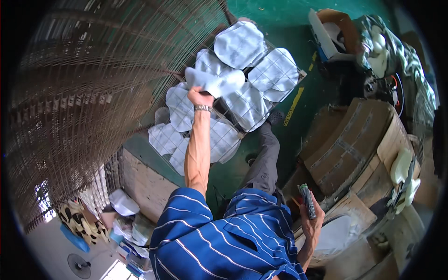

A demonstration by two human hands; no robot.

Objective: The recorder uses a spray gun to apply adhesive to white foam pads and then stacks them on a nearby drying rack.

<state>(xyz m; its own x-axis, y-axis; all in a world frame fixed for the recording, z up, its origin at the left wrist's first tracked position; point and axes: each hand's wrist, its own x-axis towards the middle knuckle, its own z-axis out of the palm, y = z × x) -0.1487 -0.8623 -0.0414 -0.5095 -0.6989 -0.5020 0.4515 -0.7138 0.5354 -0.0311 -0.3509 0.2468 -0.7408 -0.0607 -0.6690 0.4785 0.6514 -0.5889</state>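
With my left arm stretched forward, my left hand (pixel 200 96) is closed on the near edge of a pale grey-white molded sheet (pixel 215 83). That sheet is lifted over a wire rack (pixel 279 64) where several similar rounded pale pieces (pixel 239 45) lie. Down by my right side, my right hand (pixel 311 220) is closed round a dark, speckled, stick-like object (pixel 306 201). Its kind I cannot make out.
Tall stacks of brown wire racks (pixel 98 70) rise along the left. Worn cardboard boxes (pixel 340 144) stand at right, with an open carton (pixel 333 35) beyond them. Yellow tape (pixel 294 107) marks the green floor (pixel 284 18). A fan (pixel 78 266) shows at lower left.
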